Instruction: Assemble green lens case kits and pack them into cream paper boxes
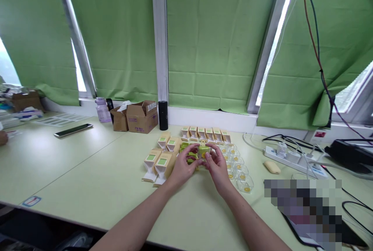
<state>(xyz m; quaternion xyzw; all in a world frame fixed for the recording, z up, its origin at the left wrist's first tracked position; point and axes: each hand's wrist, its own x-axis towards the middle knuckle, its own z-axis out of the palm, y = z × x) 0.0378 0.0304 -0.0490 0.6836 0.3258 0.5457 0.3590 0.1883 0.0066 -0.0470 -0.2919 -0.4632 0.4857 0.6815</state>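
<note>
Both hands hold a small yellow-green case with a loop on top (203,150) above the table. My left hand (185,164) grips it from the left, and the fingers of my right hand (217,165) close on its right side. More green pieces (184,158) lie partly hidden behind my left hand. On the right stand rows of clear plastic cups with yellow centres (241,176). To the left are several small cardboard boxes with green labels (164,161), some with open flaps. A row of similar open boxes (205,134) stands behind.
Brown cartons (142,117), a black bottle (163,115) and a purple bottle (103,110) stand along the wall. A phone (73,130) lies left. At right are a power strip (295,161) with cables and a cream case (272,167). Another person's hand (3,137) shows at far left.
</note>
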